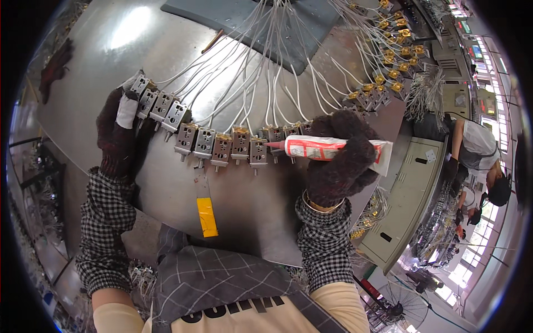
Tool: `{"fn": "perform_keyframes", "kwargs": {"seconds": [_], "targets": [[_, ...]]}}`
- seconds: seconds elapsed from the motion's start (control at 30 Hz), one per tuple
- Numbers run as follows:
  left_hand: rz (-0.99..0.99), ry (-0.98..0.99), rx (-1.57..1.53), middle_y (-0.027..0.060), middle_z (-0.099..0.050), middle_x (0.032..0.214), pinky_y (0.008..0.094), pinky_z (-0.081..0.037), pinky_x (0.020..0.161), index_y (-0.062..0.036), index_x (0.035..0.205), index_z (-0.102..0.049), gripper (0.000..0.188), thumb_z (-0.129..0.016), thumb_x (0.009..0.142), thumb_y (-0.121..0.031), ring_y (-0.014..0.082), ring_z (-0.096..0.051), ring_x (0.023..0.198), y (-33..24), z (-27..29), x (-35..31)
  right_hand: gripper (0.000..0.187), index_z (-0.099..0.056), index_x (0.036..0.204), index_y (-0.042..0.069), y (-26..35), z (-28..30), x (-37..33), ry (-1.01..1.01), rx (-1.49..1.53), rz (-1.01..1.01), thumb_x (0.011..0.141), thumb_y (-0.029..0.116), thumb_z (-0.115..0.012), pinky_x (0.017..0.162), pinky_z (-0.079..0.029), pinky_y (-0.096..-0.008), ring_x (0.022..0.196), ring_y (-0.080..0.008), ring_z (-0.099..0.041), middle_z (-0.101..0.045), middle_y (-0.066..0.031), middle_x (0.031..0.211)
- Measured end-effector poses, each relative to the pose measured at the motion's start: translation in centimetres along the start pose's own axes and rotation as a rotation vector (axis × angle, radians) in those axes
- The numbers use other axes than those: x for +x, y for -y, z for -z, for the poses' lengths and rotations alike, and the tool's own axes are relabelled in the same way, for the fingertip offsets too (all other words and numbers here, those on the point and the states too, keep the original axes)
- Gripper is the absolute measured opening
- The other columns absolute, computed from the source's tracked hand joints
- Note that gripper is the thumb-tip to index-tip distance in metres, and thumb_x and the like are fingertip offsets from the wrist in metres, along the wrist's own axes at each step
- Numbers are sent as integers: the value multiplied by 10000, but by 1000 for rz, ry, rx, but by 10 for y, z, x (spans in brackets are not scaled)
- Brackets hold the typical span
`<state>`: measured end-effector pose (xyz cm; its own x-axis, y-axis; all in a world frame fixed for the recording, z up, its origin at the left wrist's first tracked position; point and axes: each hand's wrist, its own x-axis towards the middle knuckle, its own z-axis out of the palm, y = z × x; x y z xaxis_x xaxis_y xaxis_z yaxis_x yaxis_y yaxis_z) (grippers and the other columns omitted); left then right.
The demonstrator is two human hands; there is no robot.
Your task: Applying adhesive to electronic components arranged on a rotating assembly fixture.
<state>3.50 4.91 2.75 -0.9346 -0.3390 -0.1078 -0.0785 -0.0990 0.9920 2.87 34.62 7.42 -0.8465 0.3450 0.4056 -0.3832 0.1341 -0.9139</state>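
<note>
Above the bench [166,191], clamped with the right hand [340,172] on a tube [313,147], nozzle-first beside the metal blocks [221,150]; could smear by oversqueezing, or skew the row by nudging with the left hand [115,130] at its end, cannot tell whether gripping.

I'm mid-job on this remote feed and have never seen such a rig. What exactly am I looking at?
There is no robot here: these are a person's own hands. The single picture comes from the left of two fisheye cameras worn on the head, looking down, so straight edges bend near its rim. On a shiny metal table lies a curved row of small silver metal blocks with thin white wires. The dark-gloved left hand is at the row's left end. The dark-gloved right hand grips a white-and-red squeeze tube, its pink tapered nozzle pointing left.
</note>
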Motion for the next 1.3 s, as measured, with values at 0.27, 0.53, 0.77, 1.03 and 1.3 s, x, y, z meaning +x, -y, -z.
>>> {"fn": "perform_keyframes", "kwargs": {"seconds": [0.27,0.53,0.77,1.03,1.3], "targets": [[71,-50,-58,60,-642,1098,290,-517,851,-17,1297,-562,401,-539,991,-276,136,-604,990,-2,-4,-3,415,-536,1128,-71,-7,3,-8,175,173,-29,997,322,-515,667,-592,-425,850,-295,-657,-618,-226,1059],[64,95,-58,84,-642,1098,337,-541,822,-16,1220,-580,349,-602,953,-241,181,-621,992,-1,10,6,261,-551,1057,-65,-9,1,1,-60,77,123,966,178,-582,597,-574,-379,761,-259,-673,-647,-178,957],[-50,211,65,99,-644,1056,329,-539,837,16,1186,-587,323,-591,949,-203,171,-618,963,2,10,3,523,-607,988,-96,-3,-12,-2,-227,235,-96,929,424,-601,605,-592,-370,694,-271,-664,-645,-166,878],[-139,221,97,81,-639,1039,284,-450,916,59,1144,-641,277,-590,923,-101,147,-589,991,-1,4,6,489,-606,1010,-103,-10,-10,-4,-149,81,35,930,380,-607,606,-588,-379,684,-274,-656,-646,-173,889],[-153,193,120,85,-646,1021,295,-452,911,50,1125,-654,260,-602,925,-107,157,-593,984,2,4,4,497,-609,983,-95,-5,-18,-7,-226,102,28,916,397,-621,578,-565,-389,682,-283,-639,-632,-173,879]]}}
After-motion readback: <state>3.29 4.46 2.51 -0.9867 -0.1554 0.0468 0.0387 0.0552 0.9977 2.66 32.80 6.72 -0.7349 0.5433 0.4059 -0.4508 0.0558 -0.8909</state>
